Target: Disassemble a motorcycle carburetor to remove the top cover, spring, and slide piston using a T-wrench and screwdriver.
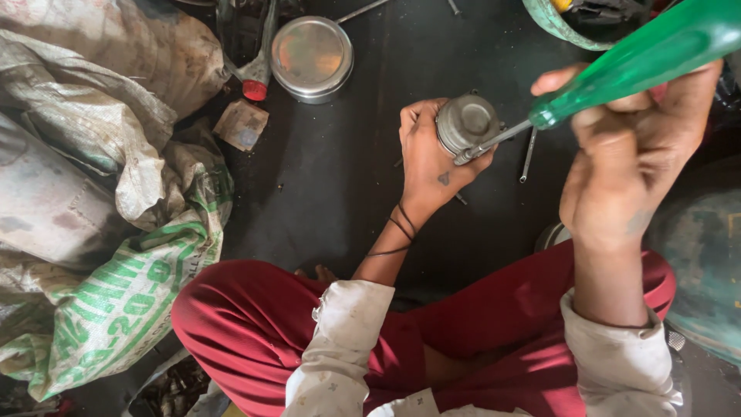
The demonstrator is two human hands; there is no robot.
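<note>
My left hand (428,158) grips a small round grey metal part (468,122) and holds it against the dark floor. In my right hand (629,150) is a screwdriver with a long green translucent handle (656,54), raised up at the right. Its metal shaft (494,141) slants down to the left, and the tip touches the lower edge of the metal part. Both arms wear pale sleeves, and red trousers cover my crossed legs at the bottom.
A round shiny steel lid or dish (312,58) lies at the top centre, beside a tool with a red end (255,89). Crumpled woven sacks (108,193) pile up on the left. A loose metal rod (528,154) lies by the part. A teal curved object (702,270) sits at right.
</note>
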